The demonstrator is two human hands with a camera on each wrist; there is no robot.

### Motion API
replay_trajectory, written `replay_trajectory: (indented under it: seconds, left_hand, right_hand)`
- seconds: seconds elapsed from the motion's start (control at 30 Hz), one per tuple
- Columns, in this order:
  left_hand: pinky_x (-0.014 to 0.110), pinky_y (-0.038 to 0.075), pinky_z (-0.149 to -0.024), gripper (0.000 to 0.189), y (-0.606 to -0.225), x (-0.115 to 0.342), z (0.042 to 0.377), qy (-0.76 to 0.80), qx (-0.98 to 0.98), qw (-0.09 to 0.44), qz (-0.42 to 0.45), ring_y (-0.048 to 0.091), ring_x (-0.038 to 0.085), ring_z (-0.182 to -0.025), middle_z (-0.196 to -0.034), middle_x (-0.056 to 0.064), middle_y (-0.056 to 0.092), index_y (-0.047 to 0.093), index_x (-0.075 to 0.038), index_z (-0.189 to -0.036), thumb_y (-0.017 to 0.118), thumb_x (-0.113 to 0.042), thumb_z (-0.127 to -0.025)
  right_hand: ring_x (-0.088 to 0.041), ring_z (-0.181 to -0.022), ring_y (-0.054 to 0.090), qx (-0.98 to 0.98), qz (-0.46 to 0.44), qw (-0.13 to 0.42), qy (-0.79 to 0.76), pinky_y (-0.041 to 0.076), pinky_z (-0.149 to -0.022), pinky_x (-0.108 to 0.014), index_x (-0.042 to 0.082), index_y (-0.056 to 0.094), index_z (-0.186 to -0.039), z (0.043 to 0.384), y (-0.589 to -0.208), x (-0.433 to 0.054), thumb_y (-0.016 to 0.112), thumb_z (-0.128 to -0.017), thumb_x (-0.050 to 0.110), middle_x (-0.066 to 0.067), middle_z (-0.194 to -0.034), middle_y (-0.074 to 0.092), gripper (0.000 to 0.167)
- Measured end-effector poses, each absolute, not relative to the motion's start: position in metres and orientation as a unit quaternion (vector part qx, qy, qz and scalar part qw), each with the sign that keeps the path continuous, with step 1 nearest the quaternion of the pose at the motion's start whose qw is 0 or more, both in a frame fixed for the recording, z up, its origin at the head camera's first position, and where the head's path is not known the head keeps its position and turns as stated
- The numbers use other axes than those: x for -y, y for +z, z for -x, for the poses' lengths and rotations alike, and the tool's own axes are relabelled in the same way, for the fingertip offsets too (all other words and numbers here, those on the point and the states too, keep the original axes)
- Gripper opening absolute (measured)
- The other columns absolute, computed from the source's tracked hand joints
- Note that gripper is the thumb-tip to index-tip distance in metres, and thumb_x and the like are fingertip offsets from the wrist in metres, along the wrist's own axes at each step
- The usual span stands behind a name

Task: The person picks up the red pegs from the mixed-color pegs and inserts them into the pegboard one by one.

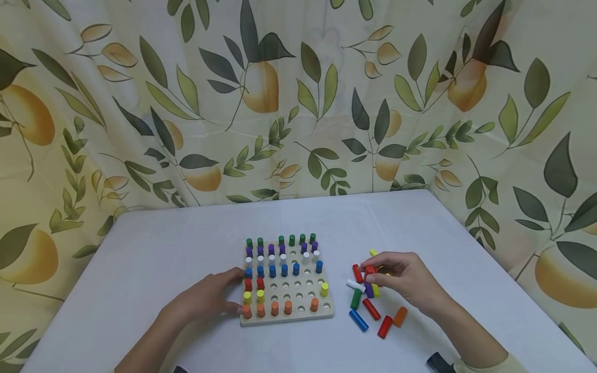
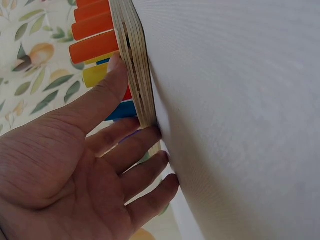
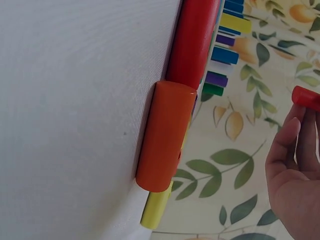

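Note:
A pale wooden pegboard (image 1: 298, 317) lies on the white table, with rows of upright coloured pegs and several bare holes toward its right side. My left hand (image 1: 202, 295) rests against its left edge; in the left wrist view the thumb (image 2: 107, 82) touches the board's side near the orange pegs (image 2: 92, 46), fingers fairly straight. To the right of the board, my right hand (image 1: 406, 274) pinches a red peg (image 3: 305, 97) between thumb and fingertips, raised over the loose pegs. Part of that pile is hidden beneath the hand.
Loose pegs lie scattered right of the board, among them a blue peg (image 1: 358, 320), a green peg (image 1: 356, 299), an orange peg (image 1: 400, 316) and a red peg (image 1: 384, 327). A fruit-and-leaf patterned curtain (image 1: 317, 155) hangs behind the table (image 1: 154, 243).

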State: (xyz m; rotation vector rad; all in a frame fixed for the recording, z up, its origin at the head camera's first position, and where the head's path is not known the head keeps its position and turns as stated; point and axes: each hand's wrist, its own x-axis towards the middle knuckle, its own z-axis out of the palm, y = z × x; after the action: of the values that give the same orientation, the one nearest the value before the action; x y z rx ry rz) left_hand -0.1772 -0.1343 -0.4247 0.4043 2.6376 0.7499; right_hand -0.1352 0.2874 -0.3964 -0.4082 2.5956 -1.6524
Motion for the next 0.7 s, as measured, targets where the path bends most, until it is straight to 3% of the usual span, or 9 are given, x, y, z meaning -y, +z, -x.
replay_trajectory:
  seconds: [0.47, 0.7]
  left_hand:
    - [0.062, 0.043, -0.108, 0.077, -0.425, 0.135, 0.176, 0.271, -0.933, 0.194, -0.137, 0.045, 0.038, -0.142, -0.149, 0.009, 0.056, 0.057, -0.014, -0.147, 0.092, -0.026, -0.079]
    - [0.062, 0.043, -0.107, 0.077, -0.424, 0.136, 0.177, 0.27, -0.933, 0.188, -0.146, 0.046, 0.038, -0.14, -0.147, 0.01, 0.057, 0.057, -0.013, -0.145, 0.092, -0.026, -0.079]
  right_hand:
    - [-0.025, -0.097, 0.071, -0.839, 0.134, 0.021, -0.528, 0.061, -0.082, -0.032, 0.0, 0.074, -0.12, 0.137, -0.393, -0.282, 0.079, -0.093, 0.014, -0.013, -0.115, 0.071, 0.031]
    - [-0.027, -0.101, 0.071, -0.839, 0.15, 0.017, -0.522, 0.061, -0.085, -0.035, 0.008, 0.074, -0.123, 0.14, -0.389, -0.275, 0.074, -0.097, 0.014, -0.009, -0.116, 0.073, 0.026]
